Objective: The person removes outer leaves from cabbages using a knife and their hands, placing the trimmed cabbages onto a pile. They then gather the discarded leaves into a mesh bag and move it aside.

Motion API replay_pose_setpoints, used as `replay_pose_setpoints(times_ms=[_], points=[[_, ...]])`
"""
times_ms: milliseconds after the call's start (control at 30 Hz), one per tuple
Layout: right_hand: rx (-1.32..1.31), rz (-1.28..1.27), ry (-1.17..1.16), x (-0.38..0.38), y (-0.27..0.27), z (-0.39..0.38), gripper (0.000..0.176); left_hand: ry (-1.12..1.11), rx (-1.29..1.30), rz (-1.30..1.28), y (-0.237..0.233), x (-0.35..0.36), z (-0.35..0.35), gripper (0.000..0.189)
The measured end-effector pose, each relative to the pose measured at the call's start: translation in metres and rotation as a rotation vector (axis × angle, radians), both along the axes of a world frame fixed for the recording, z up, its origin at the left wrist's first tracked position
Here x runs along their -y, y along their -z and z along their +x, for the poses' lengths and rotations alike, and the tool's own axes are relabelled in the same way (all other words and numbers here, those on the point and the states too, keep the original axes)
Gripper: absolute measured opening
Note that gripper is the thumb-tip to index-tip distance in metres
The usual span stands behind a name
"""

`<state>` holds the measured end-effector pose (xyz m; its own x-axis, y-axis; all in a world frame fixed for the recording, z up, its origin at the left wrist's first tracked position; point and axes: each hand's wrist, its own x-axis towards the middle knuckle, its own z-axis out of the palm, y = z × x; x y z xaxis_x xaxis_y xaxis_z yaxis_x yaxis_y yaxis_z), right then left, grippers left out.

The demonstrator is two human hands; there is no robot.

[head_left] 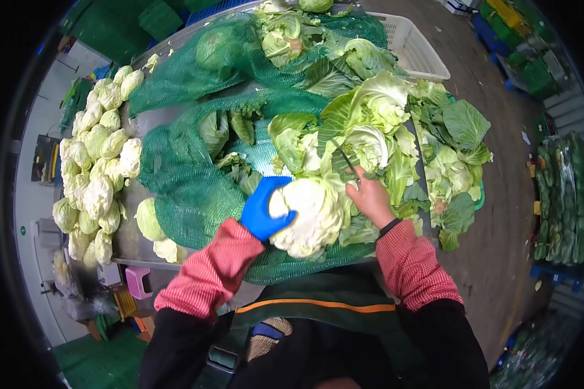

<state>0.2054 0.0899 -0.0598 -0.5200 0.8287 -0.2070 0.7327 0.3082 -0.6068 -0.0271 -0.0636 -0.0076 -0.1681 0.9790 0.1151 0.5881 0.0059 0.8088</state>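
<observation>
A person's gloved left hand (266, 212) grips a pale cabbage (310, 219) over green netting (185, 172) at the near edge of a metal bench (135, 241). The bare right hand (372, 198), just beside it, is closed around a knife (342, 154). Loose leaves (334, 123) lie beyond; more cabbages (97, 162) are heaped at the bench's left.

Leaves (403, 167) crowd right hand (372, 197); narrow gap between netting (189, 194), cabbages (98, 141).
</observation>
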Motion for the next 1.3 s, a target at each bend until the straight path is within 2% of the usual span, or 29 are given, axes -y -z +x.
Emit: replay_pose_setpoints(times_ms=[100,167,233,300,367,400,500,533,567,667,767,867,967,1067,1200,1233,1300], points=[[-0.260,-0.038,0.052,-0.007,-0.003,-0.001,0.035,0.036,-0.037,0.195,-0.011,0.024,0.016,0.058],[-0.424,-0.097,0.066,-0.009,-0.036,-0.005,0.033,-0.145,0.197,0.225,0.006,0.038,0.015,0.058],[-0.558,-0.032,0.092,-0.016,-0.063,-0.014,0.029,-0.332,0.583,0.187,0.010,0.035,0.016,0.059],[-0.676,0.003,0.234,-0.037,-0.070,-0.027,0.027,-0.441,0.848,0.274,0.003,0.023,0.017,0.062],[-0.445,0.172,0.221,-0.069,-0.069,-0.017,0.029,-0.431,1.100,0.370,-0.012,0.017,0.017,0.062],[-0.159,0.287,0.071,-0.079,-0.067,-0.009,0.043,-0.423,1.148,0.416,-0.021,0.012,0.016,0.062],[-0.011,0.140,0.014,-0.053,-0.130,-0.026,0.064,-0.397,0.961,0.468,-0.018,0.004,-0.003,0.062],[-0.126,0.185,-0.090,-0.041,-0.143,-0.034,0.073,-0.409,0.762,0.428,-0.013,0.004,-0.009,0.060],[-0.241,0.228,-0.192,-0.030,-0.153,-0.042,0.081,-0.369,0.699,0.403,-0.015,0.002,-0.008,0.057],[-0.021,0.323,-0.506,-0.007,-0.169,-0.054,0.074,-0.263,0.793,0.250,-0.014,-0.004,0.003,0.053],[-0.077,-0.006,-0.569,-0.036,-0.121,-0.047,0.059,-0.249,0.935,0.147,0.026,-0.003,0.007,0.052],[-0.128,-0.142,-0.460,-0.035,-0.075,-0.021,0.046,-0.223,0.837,0.087,0.048,-0.002,0.015,0.051],[-0.014,-0.078,-0.102,-0.026,-0.049,0.005,0.044,-0.233,0.823,0.078,0.060,-0.005,0.020,0.053],[0.067,0.228,-0.055,-0.029,-0.006,0.038,0.042,-0.247,0.819,0.063,0.068,-0.008,0.010,0.056],[0.190,0.254,-0.101,-0.023,-0.030,0.049,0.043,-0.427,1.348,0.109,0.047,-0.010,0.008,0.051],[0.107,0.287,-0.075,-0.022,-0.037,0.049,0.045,-0.467,1.443,0.140,0.037,-0.013,0.011,0.053],[-0.060,0.358,-0.032,-0.017,-0.060,0.041,0.051,-0.384,1.596,0.234,0.023,-0.020,0.009,0.058]])
